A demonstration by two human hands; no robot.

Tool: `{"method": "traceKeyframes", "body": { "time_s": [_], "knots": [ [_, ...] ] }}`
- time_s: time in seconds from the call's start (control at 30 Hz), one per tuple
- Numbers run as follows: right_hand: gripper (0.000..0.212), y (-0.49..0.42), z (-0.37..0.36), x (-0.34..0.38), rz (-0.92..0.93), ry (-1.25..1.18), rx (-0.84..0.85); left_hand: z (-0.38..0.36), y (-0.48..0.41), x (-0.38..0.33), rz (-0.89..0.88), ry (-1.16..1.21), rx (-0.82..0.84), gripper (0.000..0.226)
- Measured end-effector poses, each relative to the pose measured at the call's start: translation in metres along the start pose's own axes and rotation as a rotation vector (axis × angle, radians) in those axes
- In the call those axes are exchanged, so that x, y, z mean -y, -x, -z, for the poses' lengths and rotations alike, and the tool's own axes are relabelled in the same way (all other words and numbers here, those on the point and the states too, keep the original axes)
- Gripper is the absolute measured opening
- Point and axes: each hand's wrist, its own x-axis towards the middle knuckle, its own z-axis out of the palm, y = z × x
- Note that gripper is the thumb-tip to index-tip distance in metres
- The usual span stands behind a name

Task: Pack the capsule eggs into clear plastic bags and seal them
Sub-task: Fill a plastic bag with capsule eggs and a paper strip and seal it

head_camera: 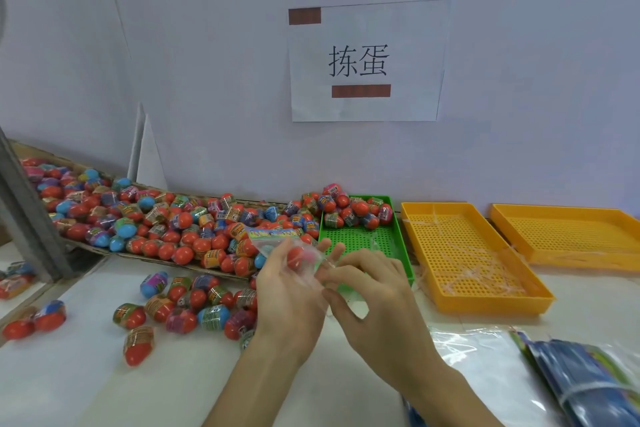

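Observation:
My left hand [289,291] holds a clear plastic bag [304,262] with a printed header, and a red capsule egg [297,256] sits inside it. My right hand [374,291] is right beside it, fingers pinching the bag's lower edge. A big heap of red, blue and pink capsule eggs [166,218] lies on a cardboard sheet to the left. More loose eggs [187,305] lie on the white table just left of my hands.
A green perforated tray [394,236] behind my hands holds several eggs at its far end. Two orange perforated trays [471,253] [568,232] stand to the right. A stack of unused bags [568,378] lies at the lower right. A paper sign [363,61] hangs on the wall.

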Motion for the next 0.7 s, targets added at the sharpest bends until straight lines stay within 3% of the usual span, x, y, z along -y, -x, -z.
{"method": "traceKeyframes", "body": {
  "time_s": [0.13, 0.27, 0.6, 0.7],
  "knots": [
    [0.046, -0.002, 0.001, 0.0, -0.16, -0.098, -0.105, -0.003, 0.001, 0.003, -0.025, -0.035, 0.058, 0.033],
    [0.071, -0.005, 0.004, -0.007, -0.277, -0.049, -0.049, -0.005, 0.006, 0.011, -0.003, -0.108, 0.124, 0.04],
    [0.036, -0.005, 0.008, -0.013, -0.369, 0.071, -0.003, -0.003, 0.008, 0.037, -0.027, -0.25, 0.284, 0.035],
    [0.037, -0.005, 0.01, -0.014, -0.405, 0.078, -0.039, -0.004, 0.011, 0.038, -0.042, -0.282, 0.318, 0.052]
  ]
}}
